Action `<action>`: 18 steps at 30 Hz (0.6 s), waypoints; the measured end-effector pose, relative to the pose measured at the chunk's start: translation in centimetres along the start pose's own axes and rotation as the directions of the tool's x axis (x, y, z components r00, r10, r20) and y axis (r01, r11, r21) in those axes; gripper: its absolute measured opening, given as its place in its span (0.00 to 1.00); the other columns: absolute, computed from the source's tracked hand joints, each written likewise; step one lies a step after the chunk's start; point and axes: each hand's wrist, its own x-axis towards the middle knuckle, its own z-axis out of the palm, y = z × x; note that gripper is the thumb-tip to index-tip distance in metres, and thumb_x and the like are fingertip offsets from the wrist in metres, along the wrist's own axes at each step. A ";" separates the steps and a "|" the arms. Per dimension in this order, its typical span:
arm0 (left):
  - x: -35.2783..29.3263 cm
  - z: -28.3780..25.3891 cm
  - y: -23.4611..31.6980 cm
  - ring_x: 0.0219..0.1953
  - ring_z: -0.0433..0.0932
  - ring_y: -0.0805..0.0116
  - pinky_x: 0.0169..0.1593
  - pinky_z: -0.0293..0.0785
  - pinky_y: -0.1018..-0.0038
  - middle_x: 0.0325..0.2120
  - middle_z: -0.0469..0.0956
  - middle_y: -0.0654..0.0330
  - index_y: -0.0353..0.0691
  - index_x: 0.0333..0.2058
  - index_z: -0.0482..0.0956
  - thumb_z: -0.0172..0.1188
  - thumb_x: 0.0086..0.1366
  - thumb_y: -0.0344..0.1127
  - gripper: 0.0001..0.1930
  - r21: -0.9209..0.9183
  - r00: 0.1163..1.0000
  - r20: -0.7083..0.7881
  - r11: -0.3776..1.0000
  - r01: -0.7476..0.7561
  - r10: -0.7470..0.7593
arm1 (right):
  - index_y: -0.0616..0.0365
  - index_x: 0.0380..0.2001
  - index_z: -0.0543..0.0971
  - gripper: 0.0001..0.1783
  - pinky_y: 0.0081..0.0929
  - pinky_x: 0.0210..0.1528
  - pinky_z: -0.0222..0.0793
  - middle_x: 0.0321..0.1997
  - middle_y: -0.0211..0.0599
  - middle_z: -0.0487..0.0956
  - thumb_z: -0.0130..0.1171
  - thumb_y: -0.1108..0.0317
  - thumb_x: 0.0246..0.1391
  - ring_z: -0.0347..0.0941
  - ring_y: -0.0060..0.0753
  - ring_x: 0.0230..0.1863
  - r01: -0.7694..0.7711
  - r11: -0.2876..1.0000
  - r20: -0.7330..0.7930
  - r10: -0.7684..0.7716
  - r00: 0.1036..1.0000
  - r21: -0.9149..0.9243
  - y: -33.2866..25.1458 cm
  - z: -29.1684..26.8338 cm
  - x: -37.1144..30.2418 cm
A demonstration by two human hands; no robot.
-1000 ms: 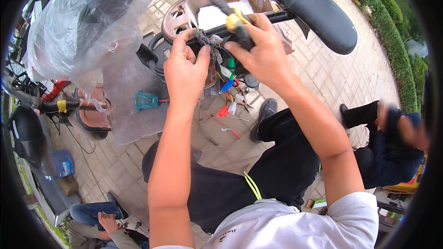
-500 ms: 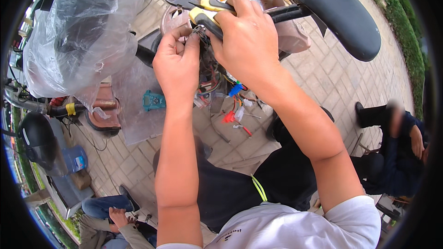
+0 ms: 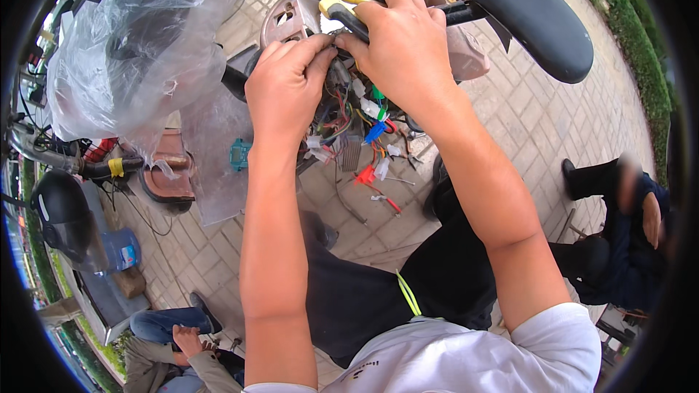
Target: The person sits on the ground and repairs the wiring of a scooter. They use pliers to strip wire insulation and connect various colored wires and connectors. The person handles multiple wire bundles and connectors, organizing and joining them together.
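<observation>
My left hand [image 3: 285, 87] is closed, thumb and forefinger pinching what looks like a thin dark wire beside the other hand's fingertips. My right hand [image 3: 408, 40] grips diagonal cutters [image 3: 342, 9] by their yellow-and-black handles, the jaws pointing up and left, away from the wire. Its thumb and forefinger meet the left fingertips at the same spot, so the wire's end is mostly hidden. Below the hands hangs a tangled wiring bundle [image 3: 335, 113] with a blue connector [image 3: 375, 132], a red connector [image 3: 365, 175] and several white ones.
A scooter's brownish-pink body [image 3: 287, 20] surrounds the wiring, with a black seat [image 3: 510, 7] at upper right. Clear plastic sheeting [image 3: 145, 51] covers the part at upper left. A finned metal box [image 3: 351, 151] hangs below. Seated people [image 3: 626, 240] are at right and lower left.
Both hands have shifted slightly right in view, and their fingertips have come together. The cutters have moved up and right, still in my right hand; more wiring shows below.
</observation>
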 end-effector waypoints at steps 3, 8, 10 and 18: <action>0.4 0.2 0.6 0.30 0.76 0.59 0.34 0.73 0.68 0.26 0.80 0.61 0.44 0.34 0.83 0.65 0.57 0.34 0.06 0.104 0.999 0.008 0.993 -0.046 0.046 | 0.54 0.33 0.84 0.15 0.45 0.47 0.61 0.41 0.38 0.74 0.69 0.58 0.44 0.70 0.43 0.48 0.011 1.000 0.004 -0.011 1.000 0.004 0.5 -0.1 0.0; -0.1 1.3 -0.2 0.28 0.76 0.60 0.33 0.72 0.68 0.26 0.80 0.57 0.40 0.36 0.81 0.62 0.61 0.33 0.06 0.068 0.992 -0.080 0.994 -0.090 0.096 | 0.54 0.35 0.84 0.17 0.43 0.46 0.58 0.40 0.37 0.75 0.70 0.57 0.43 0.69 0.42 0.49 0.042 0.999 0.020 -0.042 0.999 0.021 0.9 -0.1 0.0; -0.2 1.6 -0.2 0.26 0.75 0.64 0.31 0.72 0.69 0.24 0.79 0.58 0.39 0.35 0.80 0.61 0.63 0.33 0.05 -0.073 0.994 -0.111 0.997 -0.007 -0.001 | 0.54 0.36 0.84 0.17 0.43 0.46 0.58 0.40 0.37 0.75 0.70 0.57 0.43 0.69 0.42 0.48 0.042 0.999 0.022 -0.043 0.999 0.034 1.0 -0.1 0.0; -1.2 1.3 1.3 0.24 0.67 0.78 0.29 0.66 0.77 0.21 0.74 0.64 0.33 0.36 0.76 0.57 0.67 0.32 0.07 -0.434 0.954 0.032 0.856 0.281 -0.298 | 0.54 0.35 0.84 0.18 0.44 0.47 0.56 0.41 0.37 0.75 0.71 0.56 0.41 0.68 0.42 0.49 0.000 0.999 -0.051 0.002 0.999 0.040 0.5 0.8 -0.4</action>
